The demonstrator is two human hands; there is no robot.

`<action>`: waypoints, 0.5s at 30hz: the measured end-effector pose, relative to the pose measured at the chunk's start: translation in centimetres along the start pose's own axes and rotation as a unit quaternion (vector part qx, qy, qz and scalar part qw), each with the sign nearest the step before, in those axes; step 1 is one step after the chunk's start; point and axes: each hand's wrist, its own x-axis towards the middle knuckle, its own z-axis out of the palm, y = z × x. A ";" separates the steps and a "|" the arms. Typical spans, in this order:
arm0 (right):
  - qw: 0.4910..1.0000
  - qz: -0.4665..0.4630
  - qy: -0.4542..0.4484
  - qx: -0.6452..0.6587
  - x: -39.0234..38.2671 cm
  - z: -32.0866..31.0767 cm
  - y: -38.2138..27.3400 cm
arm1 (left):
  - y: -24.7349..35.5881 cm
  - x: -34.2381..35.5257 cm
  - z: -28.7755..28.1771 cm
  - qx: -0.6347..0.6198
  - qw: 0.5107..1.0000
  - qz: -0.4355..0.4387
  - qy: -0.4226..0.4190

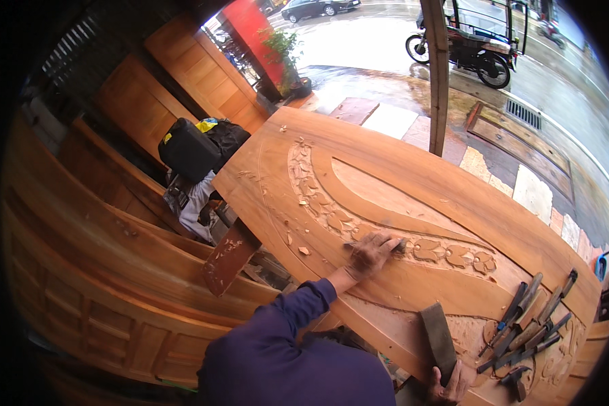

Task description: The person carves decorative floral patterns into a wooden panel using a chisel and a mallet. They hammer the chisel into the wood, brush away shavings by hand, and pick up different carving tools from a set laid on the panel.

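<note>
A large wooden panel [406, 169] lies before me, with a carved band of leaves and flowers [453, 254] and loose shavings. My left hand [373, 252] rests on the band with bent fingers around a small dark object, too hidden to name. At the lower right, my right hand [451, 382] grips the near end of a long dark grey block [434, 331] lying slanted on the panel. Beside it several chisels and gouges [531, 318], with dark and wooden handles, are piled over the carving at the panel's right end.
Wooden doors [199, 61] and curved panels [115, 311] stand at the left. A black bag [186, 145] sits beside the panel's far-left corner. A wooden post [437, 81] rises behind the panel. Beyond are a potted plant [281, 51], a motorbike with sidecar [470, 57] and a wet street.
</note>
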 end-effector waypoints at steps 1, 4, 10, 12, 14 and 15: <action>0.999 0.035 -0.017 0.004 -0.2 0.4 0.4 | 0.0 0.1 0.0 -0.013 1.000 0.005 0.002; 0.995 -0.091 0.043 -0.007 0.1 1.4 1.5 | 0.1 0.5 0.0 -0.051 0.999 -0.017 -0.005; 0.995 -0.074 0.065 -0.023 0.9 1.1 0.3 | 0.2 1.5 0.1 -0.093 0.994 -0.047 -0.042; 0.997 -0.046 0.061 -0.027 1.1 0.6 -0.5 | 0.2 1.4 0.3 -0.090 0.995 -0.028 -0.034; 0.998 -0.026 0.044 -0.023 1.4 0.2 -1.1 | 0.4 1.1 0.1 -0.091 0.996 -0.003 -0.004; 0.999 -0.020 0.039 -0.027 1.7 0.0 -1.4 | 0.5 1.0 0.0 -0.108 0.994 0.034 0.008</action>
